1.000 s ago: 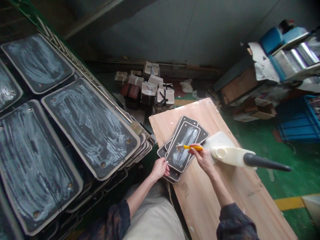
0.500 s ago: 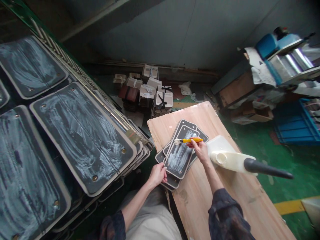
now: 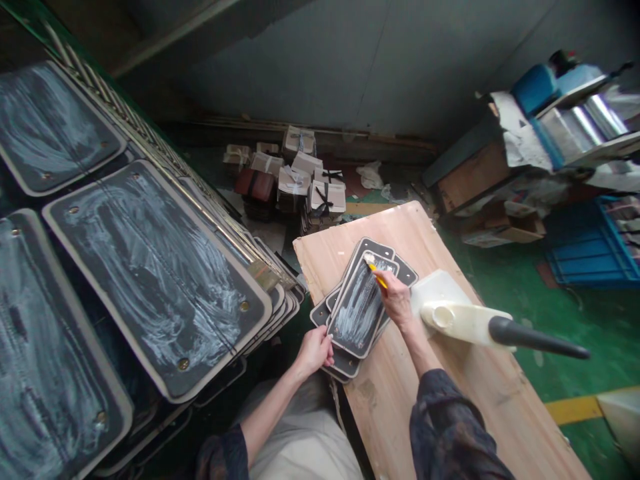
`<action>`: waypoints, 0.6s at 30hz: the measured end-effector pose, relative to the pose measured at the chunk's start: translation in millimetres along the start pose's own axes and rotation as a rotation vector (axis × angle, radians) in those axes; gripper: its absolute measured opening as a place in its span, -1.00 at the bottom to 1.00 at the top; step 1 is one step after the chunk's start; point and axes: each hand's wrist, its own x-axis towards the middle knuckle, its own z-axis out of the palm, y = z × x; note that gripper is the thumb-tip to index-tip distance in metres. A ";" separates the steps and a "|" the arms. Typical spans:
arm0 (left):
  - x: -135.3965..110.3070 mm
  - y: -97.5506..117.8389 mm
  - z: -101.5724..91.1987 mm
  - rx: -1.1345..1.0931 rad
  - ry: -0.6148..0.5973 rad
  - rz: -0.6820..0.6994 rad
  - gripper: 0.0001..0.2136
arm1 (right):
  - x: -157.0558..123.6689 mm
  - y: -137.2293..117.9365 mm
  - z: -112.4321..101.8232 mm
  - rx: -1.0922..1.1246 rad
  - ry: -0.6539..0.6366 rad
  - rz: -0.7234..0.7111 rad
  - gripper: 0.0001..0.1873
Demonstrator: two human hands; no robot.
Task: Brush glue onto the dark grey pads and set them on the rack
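Observation:
A stack of dark rectangular panels with pale edges and rounded corners lies fanned on a wooden board. The top panel point(image 3: 356, 313) carries streaks of white paste. My left hand point(image 3: 316, 348) pinches the lower left edge of that panel. In my right hand point(image 3: 396, 297) is a yellow-handled paintbrush point(image 3: 379, 275), its bristles touching the panel near its upper left corner. Just right of the panels stands a translucent white jug point(image 3: 465, 323) with a black spout.
Larger panels point(image 3: 155, 280) with white streaks are piled on a rack at the left. The wooden board point(image 3: 480, 400) runs toward me. Tied bundles point(image 3: 295, 180) sit on the floor behind it. A blue crate point(image 3: 585, 247) and a cluttered shelf are at the right.
My right hand has turned the brush from lying level to pointing up-left, and its bristles have moved up to the panel's upper left corner. My left hand has stayed put.

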 end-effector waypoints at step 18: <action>-5.6 7.7 -0.7 -0.011 -0.026 -0.017 -0.77 | -100.4 -50.9 -24.9 0.554 -0.193 0.334 -0.72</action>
